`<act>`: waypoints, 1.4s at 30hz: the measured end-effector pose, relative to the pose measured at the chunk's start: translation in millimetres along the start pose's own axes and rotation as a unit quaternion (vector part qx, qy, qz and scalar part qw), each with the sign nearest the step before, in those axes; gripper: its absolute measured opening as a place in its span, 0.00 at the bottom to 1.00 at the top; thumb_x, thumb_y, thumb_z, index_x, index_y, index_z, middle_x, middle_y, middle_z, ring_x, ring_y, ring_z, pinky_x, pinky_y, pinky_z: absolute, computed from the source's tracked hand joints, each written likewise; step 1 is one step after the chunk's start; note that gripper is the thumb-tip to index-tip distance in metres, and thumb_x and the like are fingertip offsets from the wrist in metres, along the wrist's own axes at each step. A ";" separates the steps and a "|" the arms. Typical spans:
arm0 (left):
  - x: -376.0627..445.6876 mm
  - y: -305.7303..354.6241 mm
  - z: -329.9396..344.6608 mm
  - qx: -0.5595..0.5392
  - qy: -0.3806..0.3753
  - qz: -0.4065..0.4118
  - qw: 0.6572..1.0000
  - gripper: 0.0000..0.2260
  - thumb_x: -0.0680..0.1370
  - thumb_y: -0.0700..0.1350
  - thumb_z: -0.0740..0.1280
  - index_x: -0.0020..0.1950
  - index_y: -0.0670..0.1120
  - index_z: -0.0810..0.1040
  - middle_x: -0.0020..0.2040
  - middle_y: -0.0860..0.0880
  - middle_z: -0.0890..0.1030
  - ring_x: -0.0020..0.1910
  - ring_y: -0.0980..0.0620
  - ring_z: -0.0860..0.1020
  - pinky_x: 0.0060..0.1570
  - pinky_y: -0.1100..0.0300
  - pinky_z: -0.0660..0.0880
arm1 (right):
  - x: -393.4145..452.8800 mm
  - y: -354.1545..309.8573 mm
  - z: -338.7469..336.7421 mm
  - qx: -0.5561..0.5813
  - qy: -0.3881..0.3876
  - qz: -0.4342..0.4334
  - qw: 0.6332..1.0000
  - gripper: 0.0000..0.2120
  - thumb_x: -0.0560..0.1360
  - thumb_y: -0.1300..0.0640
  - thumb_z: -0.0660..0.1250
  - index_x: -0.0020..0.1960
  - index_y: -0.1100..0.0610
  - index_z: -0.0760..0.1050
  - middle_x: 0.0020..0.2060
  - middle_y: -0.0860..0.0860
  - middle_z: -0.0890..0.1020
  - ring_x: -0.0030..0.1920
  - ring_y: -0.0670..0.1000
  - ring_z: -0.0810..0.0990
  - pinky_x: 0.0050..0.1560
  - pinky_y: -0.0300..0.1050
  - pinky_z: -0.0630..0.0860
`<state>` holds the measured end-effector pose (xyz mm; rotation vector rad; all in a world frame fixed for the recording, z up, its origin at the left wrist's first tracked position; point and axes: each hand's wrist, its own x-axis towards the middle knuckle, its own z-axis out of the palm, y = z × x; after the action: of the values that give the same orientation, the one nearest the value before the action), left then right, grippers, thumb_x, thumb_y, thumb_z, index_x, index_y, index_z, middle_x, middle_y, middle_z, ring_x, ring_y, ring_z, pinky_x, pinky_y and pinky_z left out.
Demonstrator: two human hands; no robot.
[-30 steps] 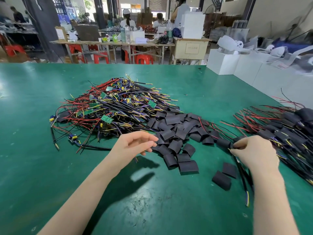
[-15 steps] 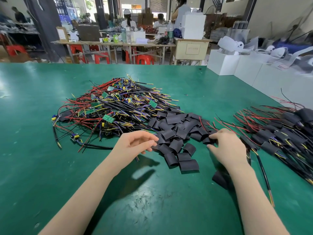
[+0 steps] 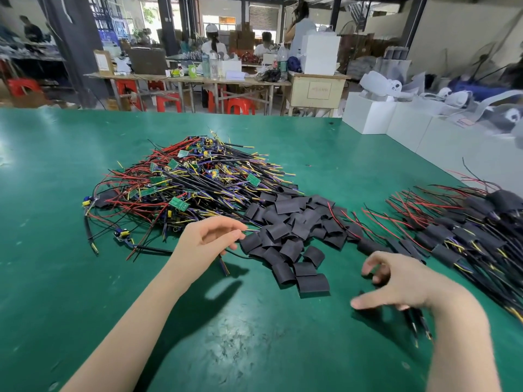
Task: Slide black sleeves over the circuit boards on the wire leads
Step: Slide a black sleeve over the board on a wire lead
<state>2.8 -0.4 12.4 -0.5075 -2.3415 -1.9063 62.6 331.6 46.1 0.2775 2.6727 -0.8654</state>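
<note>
The left hand (image 3: 208,240) pinches a thin wire (image 3: 223,263) between thumb and fingertips, just beside the sleeves (image 3: 285,236) heaped mid-table (image 3: 56,278). The right hand (image 3: 396,281), blurred, hovers spread and loose near the sleeves. Bare boards (image 3: 178,205) lie tangled behind. Writing on the far box (image 3: 319,90) is unreadable.

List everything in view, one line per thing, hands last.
table: one, green, fills the foreground
bare wire leads: one heap, red, black, yellow with green boards, left centre
black sleeves: one loose pile, centre
sleeved leads: one heap, black and red, right
white boxes: several, right edge
red stools: several, background
left hand: pinches a lead beside the sleeves
right hand: blurred, fingers spread near the table
</note>
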 end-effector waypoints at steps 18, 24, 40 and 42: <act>7.3 -9.4 -6.2 0.029 0.047 -0.030 0.998 0.08 0.77 0.37 0.68 0.47 0.49 0.84 0.42 0.50 0.85 0.36 0.57 0.80 0.34 0.69 0.74 | 10.6 -18.4 6.8 -0.086 0.004 0.017 0.996 0.17 0.62 0.58 0.79 0.45 0.58 0.73 0.37 0.57 0.81 0.27 0.52 0.83 0.33 0.48 0.82; 11.5 -17.7 -15.1 0.031 0.150 -0.052 0.987 0.08 0.77 0.35 0.68 0.47 0.48 0.84 0.42 0.51 0.85 0.36 0.58 0.81 0.35 0.67 0.75 | 41.0 -67.8 37.1 -0.190 0.054 -0.177 0.964 0.05 0.71 0.59 0.68 0.45 0.55 0.74 0.45 0.54 0.80 0.42 0.54 0.81 0.37 0.40 0.74; 13.9 -31.9 -41.8 0.476 0.219 0.029 0.851 0.26 0.74 0.35 0.68 0.73 0.43 0.69 0.69 0.41 0.72 0.67 0.39 0.67 0.60 0.44 0.67 | 42.2 -67.3 58.5 -0.117 0.298 -0.204 0.925 0.13 0.73 0.57 0.66 0.55 0.49 0.81 0.50 0.49 0.83 0.52 0.55 0.79 0.51 0.47 0.75; 13.4 -34.0 -45.3 0.459 0.213 0.029 0.862 0.23 0.75 0.36 0.69 0.70 0.42 0.73 0.65 0.41 0.74 0.64 0.39 0.69 0.61 0.46 0.67 | 43.9 -65.0 58.8 -0.148 0.255 -0.195 0.936 0.15 0.73 0.57 0.64 0.58 0.50 0.80 0.52 0.51 0.82 0.54 0.56 0.78 0.51 0.47 0.75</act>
<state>-26.6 -47.2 -5.8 -0.0365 -2.4826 -0.5850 17.7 248.5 20.1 -0.1302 3.3685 -0.5202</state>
